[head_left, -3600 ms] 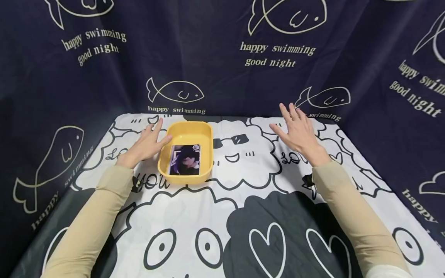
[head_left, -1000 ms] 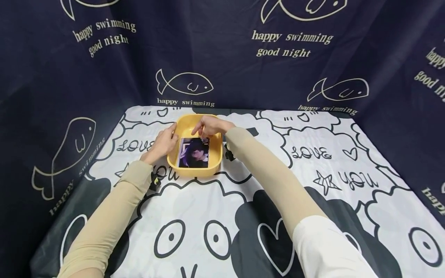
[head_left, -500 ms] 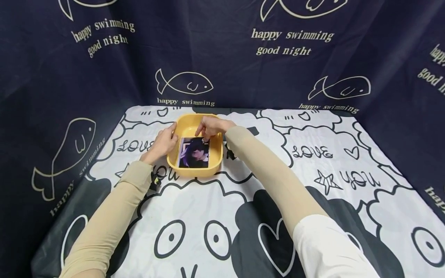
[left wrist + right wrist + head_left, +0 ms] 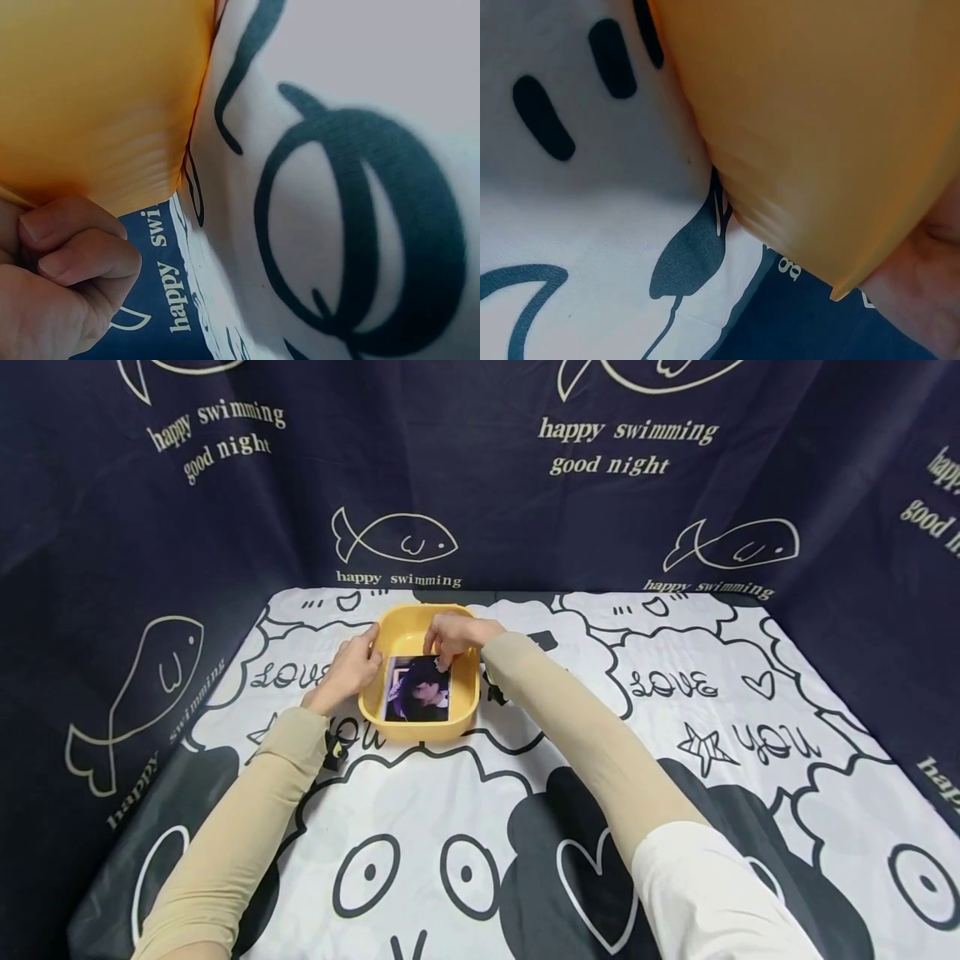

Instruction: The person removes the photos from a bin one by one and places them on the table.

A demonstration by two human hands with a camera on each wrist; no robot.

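Left hand (image 4: 351, 667) is gripping the yellow tray (image 4: 465, 697) wall; right hand (image 4: 453, 635) is pinching the photo card (image 4: 417, 689) inside.

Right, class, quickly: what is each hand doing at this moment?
Left hand: fingers curled on the left rim of the yellow plastic tub, gripping it.
Right hand: fingers pinch the top edge of the dark photo card in the tub.

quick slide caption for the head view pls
Left hand grips the yellow tray rim while the right hand pinches the photo inside.
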